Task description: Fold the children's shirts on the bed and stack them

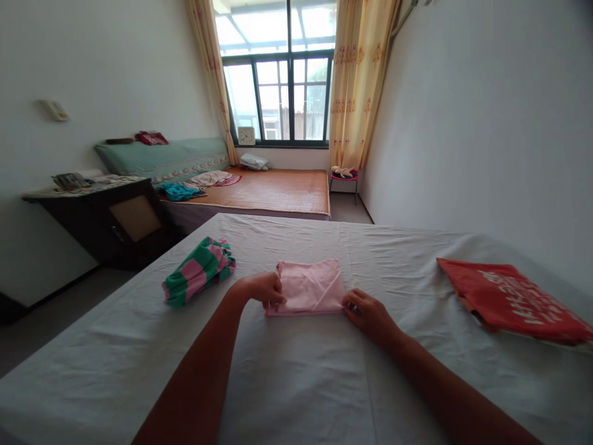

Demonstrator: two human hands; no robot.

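A pink cloth (pixel 311 285), folded into a rough rectangle, lies flat on the white sheet (pixel 296 377) in front of me. At its left edge, my left hand (pixel 265 289) has its fingers curled and pinched on the fabric. On the opposite side, my right hand (pixel 368 312) pinches the lower right corner between thumb and fingers. A diagonal crease crosses the cloth's right half. Whether it is a garment or a plain piece of fabric I cannot tell.
Left of the cloth lies a bunched green-and-pink striped garment (pixel 200 272). A red bag with white lettering (pixel 514 300) rests at the right. Beyond the sheet's far edge are a bed with a brown mat (pixel 282 191), a dark cabinet (pixel 99 216) and a small pink stool (pixel 344 177).
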